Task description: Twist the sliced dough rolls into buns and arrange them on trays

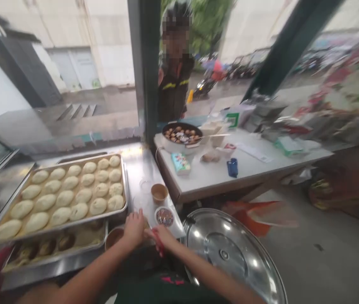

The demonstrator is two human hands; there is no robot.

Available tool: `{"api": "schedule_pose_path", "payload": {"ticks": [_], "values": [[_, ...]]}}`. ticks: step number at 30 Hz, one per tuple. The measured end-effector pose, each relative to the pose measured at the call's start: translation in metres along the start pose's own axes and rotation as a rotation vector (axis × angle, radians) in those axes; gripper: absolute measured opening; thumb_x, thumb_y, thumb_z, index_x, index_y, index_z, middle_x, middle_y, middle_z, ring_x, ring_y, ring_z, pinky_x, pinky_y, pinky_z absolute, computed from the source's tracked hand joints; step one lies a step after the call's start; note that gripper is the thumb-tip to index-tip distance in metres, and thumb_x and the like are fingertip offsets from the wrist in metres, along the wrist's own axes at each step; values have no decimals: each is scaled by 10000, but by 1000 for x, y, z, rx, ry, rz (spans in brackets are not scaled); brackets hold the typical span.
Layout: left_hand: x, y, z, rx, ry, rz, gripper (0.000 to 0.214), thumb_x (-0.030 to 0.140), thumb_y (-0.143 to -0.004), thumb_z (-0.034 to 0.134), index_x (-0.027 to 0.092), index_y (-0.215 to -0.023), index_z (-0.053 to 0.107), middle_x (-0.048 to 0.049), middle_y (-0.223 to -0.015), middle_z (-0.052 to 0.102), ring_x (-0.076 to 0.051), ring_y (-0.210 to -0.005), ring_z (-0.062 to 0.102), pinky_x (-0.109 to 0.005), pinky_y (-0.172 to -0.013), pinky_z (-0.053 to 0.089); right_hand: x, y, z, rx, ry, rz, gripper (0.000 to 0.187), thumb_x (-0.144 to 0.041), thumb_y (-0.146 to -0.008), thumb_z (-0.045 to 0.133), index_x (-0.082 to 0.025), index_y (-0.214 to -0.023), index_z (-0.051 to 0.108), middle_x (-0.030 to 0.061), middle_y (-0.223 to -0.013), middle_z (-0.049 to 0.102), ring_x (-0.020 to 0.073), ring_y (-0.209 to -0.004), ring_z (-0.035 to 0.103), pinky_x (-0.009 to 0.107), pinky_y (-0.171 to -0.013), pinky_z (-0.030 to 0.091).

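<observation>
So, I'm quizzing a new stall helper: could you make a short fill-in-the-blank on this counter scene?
The right hand holds a small ____ object.
Pale dough buns lie in a metal tray resting ____ a second tray.
A blue object lies on a ____ table.

Missing words: red; on top of; white.
</observation>
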State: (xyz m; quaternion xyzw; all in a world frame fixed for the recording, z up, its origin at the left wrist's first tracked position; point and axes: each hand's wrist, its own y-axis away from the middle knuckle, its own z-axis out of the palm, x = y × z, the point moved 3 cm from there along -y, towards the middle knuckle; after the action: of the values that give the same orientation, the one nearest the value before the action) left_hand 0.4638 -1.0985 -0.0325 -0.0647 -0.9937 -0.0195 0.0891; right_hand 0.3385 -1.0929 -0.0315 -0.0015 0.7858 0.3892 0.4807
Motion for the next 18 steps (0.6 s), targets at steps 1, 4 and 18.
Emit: {"api": "schedule_pose_path", "payload": {"ticks": [1,4,18], "values": [[-2,0,0,-14,-9,-1,878,267,-551,704,56,-1314,326,-191,-1106,542,-325,-1018,488,-420,-865,383,9,-8,7,-21,6,33,386,-529,-841,425,-157,-812,523,-58,-388,443,105,-315,465,184,-316,370],[-7,-9,-1,-54,11,56,873,265,-570,681,74,-1326,287,-179,-1169,504,-314,-1063,458,-404,-890,369,20,-26,12,-46,30,52,441,-615,-798,412,-181,-761,481,-51,-337,446,132,-287,476,193,-288,361],[-27,-24,-6,-253,106,618,1099,202,-502,744,174,-1379,83,-145,-1350,376,-268,-1248,322,-377,-1024,257,13,-27,10,-59,-87,-22,492,-668,-793,335,-191,-703,417,-45,-342,463,137,-272,473,192,-265,336]]}}
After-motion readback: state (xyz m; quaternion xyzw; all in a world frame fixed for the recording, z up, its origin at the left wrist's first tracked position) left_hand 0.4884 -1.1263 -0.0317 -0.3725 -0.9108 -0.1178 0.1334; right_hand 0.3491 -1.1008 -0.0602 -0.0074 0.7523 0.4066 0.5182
